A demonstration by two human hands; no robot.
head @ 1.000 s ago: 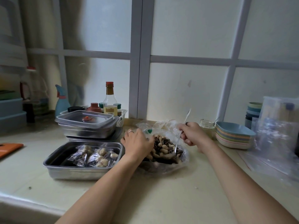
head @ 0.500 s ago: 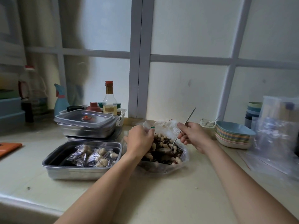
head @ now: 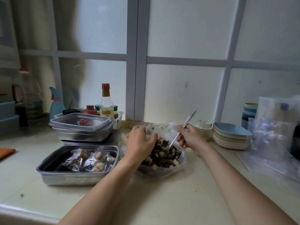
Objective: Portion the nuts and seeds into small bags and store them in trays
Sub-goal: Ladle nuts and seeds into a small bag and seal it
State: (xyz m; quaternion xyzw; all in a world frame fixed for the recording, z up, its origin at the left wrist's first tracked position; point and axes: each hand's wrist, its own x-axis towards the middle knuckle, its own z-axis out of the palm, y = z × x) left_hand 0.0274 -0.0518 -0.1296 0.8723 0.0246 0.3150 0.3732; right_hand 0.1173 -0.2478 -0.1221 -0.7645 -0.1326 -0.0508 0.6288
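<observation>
My left hand (head: 140, 142) pinches a small bag (head: 150, 131) at frame center, my right hand (head: 189, 138) grips the spoon (head: 181, 130) dug into the big bag of nuts and seeds (head: 164, 155); a slack bag mouth could spill the scoop on the counter (head: 154, 197).

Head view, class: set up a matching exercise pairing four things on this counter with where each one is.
Things:
1. spoon
2. filled small bags
3. clear lid
4. glass jar

Places:
A. on the stacked trays
B. in the right hand
C. in the open steel tray
D. beside the stacked pastel plates

Pairs: 1-B, 2-C, 3-A, 4-D
</observation>
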